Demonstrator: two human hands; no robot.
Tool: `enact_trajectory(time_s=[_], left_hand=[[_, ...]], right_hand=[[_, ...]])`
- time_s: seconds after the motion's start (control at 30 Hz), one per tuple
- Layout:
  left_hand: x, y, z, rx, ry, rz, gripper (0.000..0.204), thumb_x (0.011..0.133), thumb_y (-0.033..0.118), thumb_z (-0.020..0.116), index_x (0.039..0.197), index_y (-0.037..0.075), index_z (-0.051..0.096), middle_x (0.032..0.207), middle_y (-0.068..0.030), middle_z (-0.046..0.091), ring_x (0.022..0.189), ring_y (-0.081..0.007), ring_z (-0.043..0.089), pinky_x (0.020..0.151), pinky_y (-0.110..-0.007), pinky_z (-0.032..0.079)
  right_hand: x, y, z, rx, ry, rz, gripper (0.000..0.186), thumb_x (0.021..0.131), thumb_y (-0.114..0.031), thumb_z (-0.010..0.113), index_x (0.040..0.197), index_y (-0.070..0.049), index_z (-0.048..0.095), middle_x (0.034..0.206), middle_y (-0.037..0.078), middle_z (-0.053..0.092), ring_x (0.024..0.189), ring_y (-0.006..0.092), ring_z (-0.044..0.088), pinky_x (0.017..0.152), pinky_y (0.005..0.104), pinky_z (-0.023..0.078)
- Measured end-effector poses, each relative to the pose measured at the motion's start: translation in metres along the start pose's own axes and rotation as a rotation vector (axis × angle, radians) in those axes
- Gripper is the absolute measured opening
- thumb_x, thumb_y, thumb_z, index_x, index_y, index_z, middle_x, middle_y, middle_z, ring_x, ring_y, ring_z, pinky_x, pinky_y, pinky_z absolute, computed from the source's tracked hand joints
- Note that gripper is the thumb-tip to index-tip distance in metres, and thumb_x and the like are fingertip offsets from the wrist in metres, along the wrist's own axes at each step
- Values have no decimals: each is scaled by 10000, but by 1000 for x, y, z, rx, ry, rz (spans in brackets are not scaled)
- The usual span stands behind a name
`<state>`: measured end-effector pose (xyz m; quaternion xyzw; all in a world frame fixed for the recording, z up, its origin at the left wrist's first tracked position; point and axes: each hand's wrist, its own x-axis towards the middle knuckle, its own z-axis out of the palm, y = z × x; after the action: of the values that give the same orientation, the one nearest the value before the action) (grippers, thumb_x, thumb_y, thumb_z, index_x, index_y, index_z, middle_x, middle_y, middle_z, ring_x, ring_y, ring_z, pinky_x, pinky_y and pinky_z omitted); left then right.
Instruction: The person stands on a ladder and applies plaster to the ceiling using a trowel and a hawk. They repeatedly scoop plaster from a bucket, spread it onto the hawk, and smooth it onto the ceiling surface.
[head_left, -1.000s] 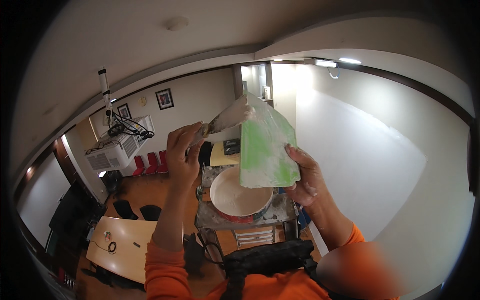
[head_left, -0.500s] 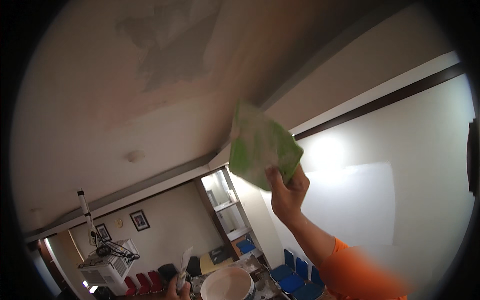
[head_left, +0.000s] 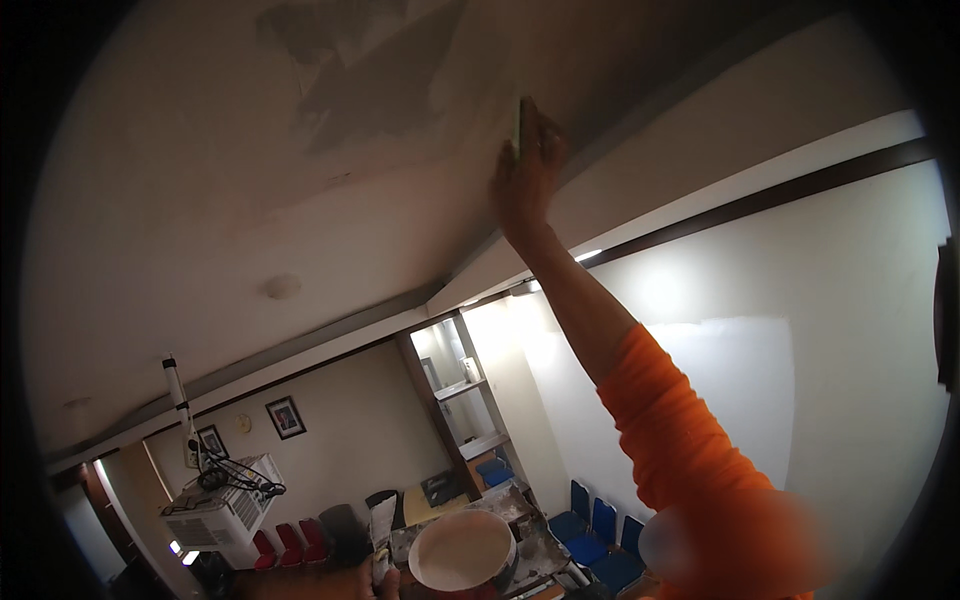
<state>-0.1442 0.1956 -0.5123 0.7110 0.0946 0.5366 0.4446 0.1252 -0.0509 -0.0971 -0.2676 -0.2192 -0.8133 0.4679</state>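
Observation:
My right hand is raised to the ceiling, closed on a green putty spreader. The spreader is seen nearly edge-on, against or very close to the ceiling; I cannot tell which. Left of it, a darker grey patch marks the surface. Low in the view, my left hand grips a putty knife with its pale blade pointing up. Right beside that hand is a round bucket holding pale, smooth paste.
A ceiling-hung projector with dangling cables is at the lower left. Blue chairs line the right wall, red chairs the far wall. A ceiling beam runs along the right. Below the bucket stands a stained table.
My right hand has moved up and slightly left to the ceiling, turning the spreader from its broad face to its edge. My left hand with the putty knife has shifted slightly right.

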Motion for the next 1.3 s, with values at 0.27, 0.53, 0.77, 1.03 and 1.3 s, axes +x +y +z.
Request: enact_trajectory(time_s=[0.27,0.53,0.77,1.03,1.3], left_hand=[[-2,6,8,15,55,20,336,951,157,568,1246,-4,559,1220,-152,601,1105,-262,539,963,-364,402],[-9,10,6,11,86,-104,386,954,210,572,1275,-3,542,1258,-159,579,1125,-283,529,972,-376,401],[-1,7,11,35,38,-67,409,960,238,565,1291,1,531,1281,-171,562,1145,-296,518,975,-388,398],[-15,19,6,24,94,-147,414,962,224,553,1306,-4,516,1297,-181,549,1151,-316,510,982,-398,389],[-8,26,13,70,96,-100,386,939,168,583,1264,-34,534,1250,-172,577,1121,-278,528,971,-366,401]], right_hand=[[0,5,100,-185,-35,109,653,814,11,550,1436,6,350,1258,284,450,1175,408,428,1002,442,393],[-19,2,30,-98,-20,107,678,786,25,549,1431,21,340,1264,271,451,1140,409,455,1001,454,387],[5,19,68,-312,-56,-170,659,767,37,545,1406,30,381,1247,268,445,1137,399,446,1011,471,363],[-5,10,33,-72,21,-31,611,825,30,483,1425,-12,372,1228,242,485,1106,399,483,982,460,402],[-46,34,41,-185,-298,-257,628,809,6,523,1423,-53,405,1219,239,502,1082,395,504,948,468,425]])
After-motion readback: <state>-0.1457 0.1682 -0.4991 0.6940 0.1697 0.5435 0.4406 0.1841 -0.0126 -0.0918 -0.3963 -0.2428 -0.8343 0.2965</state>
